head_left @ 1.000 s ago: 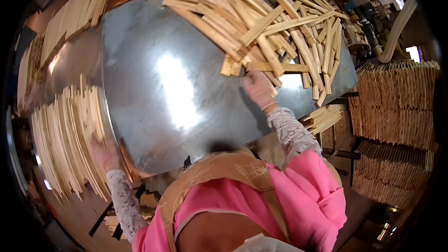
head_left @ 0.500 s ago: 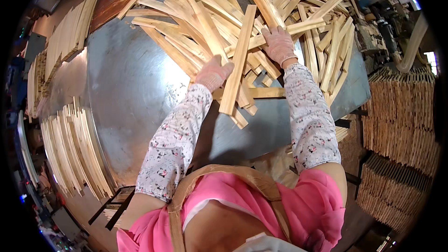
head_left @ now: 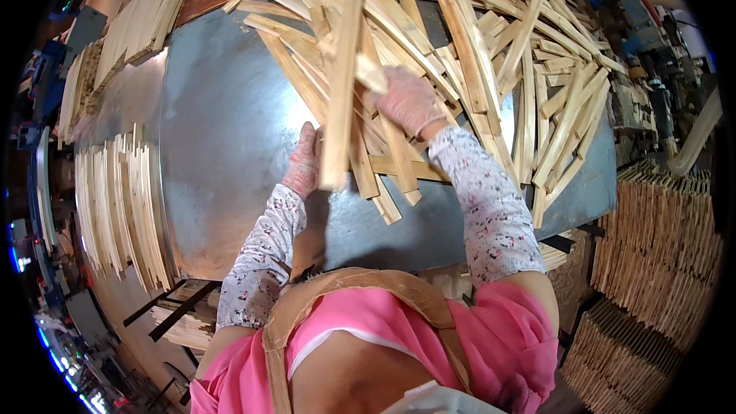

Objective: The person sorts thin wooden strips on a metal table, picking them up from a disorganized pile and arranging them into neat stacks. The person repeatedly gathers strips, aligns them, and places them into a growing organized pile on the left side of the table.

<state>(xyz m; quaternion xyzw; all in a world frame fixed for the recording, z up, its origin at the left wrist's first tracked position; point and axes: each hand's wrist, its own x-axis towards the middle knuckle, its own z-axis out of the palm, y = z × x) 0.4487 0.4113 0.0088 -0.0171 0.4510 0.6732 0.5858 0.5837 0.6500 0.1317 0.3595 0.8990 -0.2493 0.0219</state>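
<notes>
My left hand [head_left: 302, 165], in a pinkish knitted glove, is at the left edge of a long pale wooden slat [head_left: 342, 100]. Its thumb points up, and its fingers pass out of sight behind the slat, which they appear to hold near the lower end. The slat stands out above the pile, its upper part blurred. To the right, my gloved right hand [head_left: 408, 101] is closed on another wooden slat [head_left: 371, 73], whose blurred end sticks out past the fingers. Beneath both hands lies a loose heap of slats [head_left: 395, 23].
A metal-topped table [head_left: 222, 123] carries the heap. Neat slat stacks stand on the left [head_left: 123, 207] and far left [head_left: 149, 19]. Tall piles of slats [head_left: 652, 238] rise at the right, with machinery [head_left: 652, 46] beyond. Dark metal bars [head_left: 180, 310] jut out at the lower left.
My left hand has drawn back left and nearer, and the long slat has moved left with it. My right hand has come left from the far pile, now with a slat.
</notes>
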